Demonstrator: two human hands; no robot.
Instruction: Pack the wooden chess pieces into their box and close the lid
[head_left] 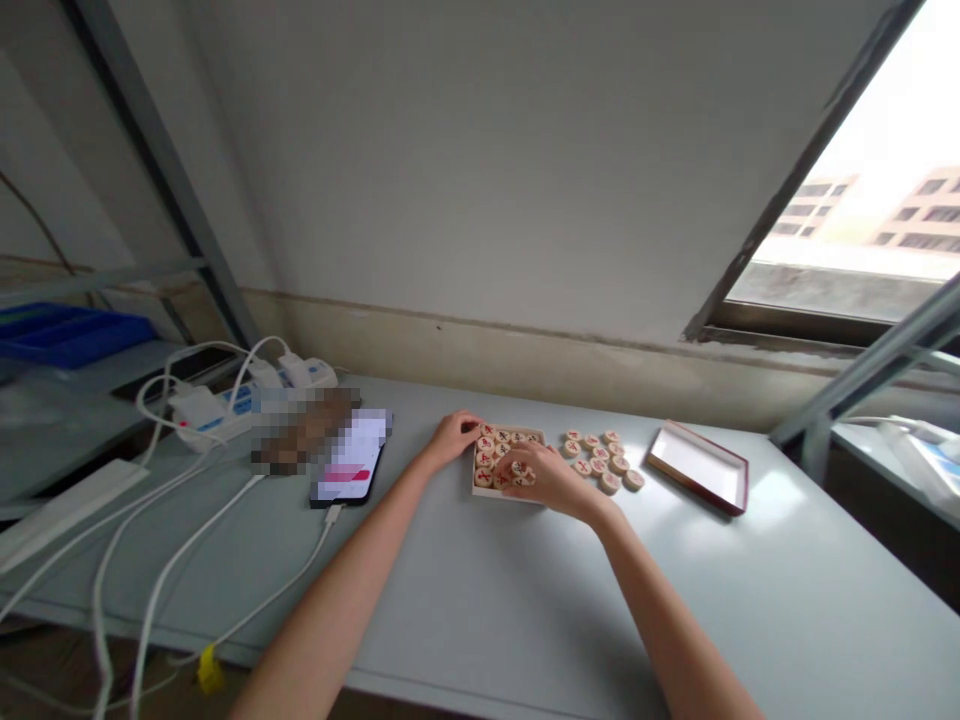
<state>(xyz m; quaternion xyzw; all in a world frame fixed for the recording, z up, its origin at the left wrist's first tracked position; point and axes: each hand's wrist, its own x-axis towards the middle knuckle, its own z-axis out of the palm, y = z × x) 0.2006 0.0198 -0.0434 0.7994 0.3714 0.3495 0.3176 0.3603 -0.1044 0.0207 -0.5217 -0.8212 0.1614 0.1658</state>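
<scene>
A shallow cream box tray (474,470) packed with round wooden Chinese chess pieces (487,445) with red characters lies on the light grey table (450,600). My left hand (454,440) rests at the tray's far left corner, fingertips on the pieces there. My right hand (544,480) is over the tray's near right part, fingers curled on pieces and hiding some of them. Whether it grips one, I cannot tell. A loose cluster of several matching pieces (600,458) lies just right of the tray, near my right hand.
A red-edged box lid (697,468) lies to the right of the loose pieces. To the left are a phone (349,458) on a charging cable, a pixelated object (304,430) and a power strip (210,418) with white cables. Metal shelf uprights stand at both sides.
</scene>
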